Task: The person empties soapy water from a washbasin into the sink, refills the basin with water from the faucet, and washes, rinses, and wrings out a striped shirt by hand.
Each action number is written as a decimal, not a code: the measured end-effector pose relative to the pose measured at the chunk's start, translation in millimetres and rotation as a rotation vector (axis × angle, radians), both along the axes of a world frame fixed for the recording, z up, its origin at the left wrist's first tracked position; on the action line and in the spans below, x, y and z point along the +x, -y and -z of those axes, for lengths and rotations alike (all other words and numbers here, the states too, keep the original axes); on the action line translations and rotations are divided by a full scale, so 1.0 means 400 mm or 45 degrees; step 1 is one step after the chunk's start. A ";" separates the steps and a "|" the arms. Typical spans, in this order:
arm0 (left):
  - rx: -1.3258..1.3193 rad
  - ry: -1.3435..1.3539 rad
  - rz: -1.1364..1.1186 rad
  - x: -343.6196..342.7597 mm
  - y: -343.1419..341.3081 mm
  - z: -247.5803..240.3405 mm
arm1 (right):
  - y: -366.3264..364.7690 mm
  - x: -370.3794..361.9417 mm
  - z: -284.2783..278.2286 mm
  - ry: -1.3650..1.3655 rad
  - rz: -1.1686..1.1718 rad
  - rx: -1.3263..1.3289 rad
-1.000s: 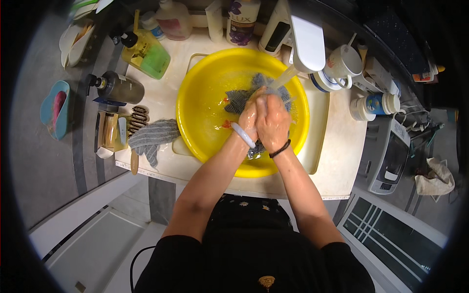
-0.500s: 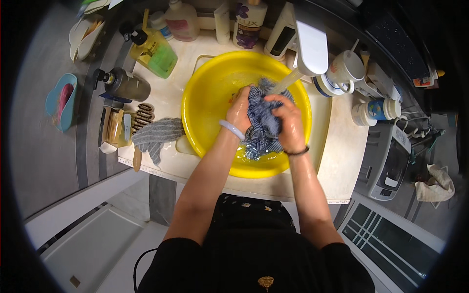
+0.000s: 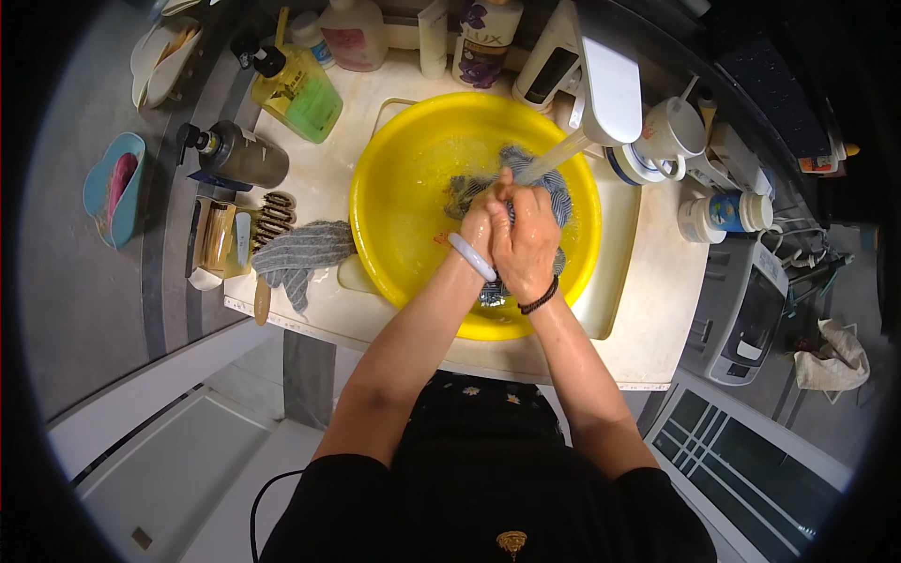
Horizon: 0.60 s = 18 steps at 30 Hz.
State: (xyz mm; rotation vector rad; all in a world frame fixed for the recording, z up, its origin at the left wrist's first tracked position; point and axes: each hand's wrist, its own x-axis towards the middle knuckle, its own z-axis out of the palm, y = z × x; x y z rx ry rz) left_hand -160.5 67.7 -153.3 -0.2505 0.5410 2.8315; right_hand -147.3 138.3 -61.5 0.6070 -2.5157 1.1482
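A wet, blue-and-white striped cloth (image 3: 556,192) lies bunched in the yellow basin (image 3: 380,267). My left hand (image 3: 481,223), below a pale bangle, is closed on part of it. Pressed against it from the right is my right hand (image 3: 528,242), its fingers curled over the cloth and a dark beaded bracelet at the wrist. Between the hands most of the gripped cloth is hidden; folds show above and below them. Water runs from the white faucet (image 3: 610,89) onto the cloth beside my right knuckles.
Left of the basin, a grey striped cloth (image 3: 305,251) hangs toward the counter's front edge beside a hairbrush (image 3: 274,218). Pump bottles, including a green-and-yellow one (image 3: 305,98), line the back and left. A white mug (image 3: 671,131) and jars (image 3: 723,216) stand right.
My hands have come together, the right one shifting left against the left one. The cloth that was spread between them is now squeezed and mostly covered by them.
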 end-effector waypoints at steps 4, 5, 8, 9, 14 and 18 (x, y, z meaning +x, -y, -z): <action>-0.321 -0.021 -0.122 0.005 -0.034 0.063 | -0.004 -0.034 0.022 0.205 0.078 0.014; -0.328 0.129 -0.135 0.001 -0.036 0.029 | -0.009 -0.054 0.026 0.245 0.117 0.004; -0.369 0.576 -0.192 -0.003 -0.027 -0.096 | -0.028 -0.123 0.055 0.179 -0.006 0.039; -0.371 0.576 -0.163 0.005 -0.024 -0.155 | -0.061 -0.152 0.081 0.115 -0.061 0.040; -1.306 0.191 0.236 0.076 0.205 -0.280 | -0.253 -0.232 0.092 0.981 0.134 -0.441; -2.133 -0.401 0.696 0.123 0.233 -0.224 | -0.312 -0.136 0.148 1.167 -0.081 -0.030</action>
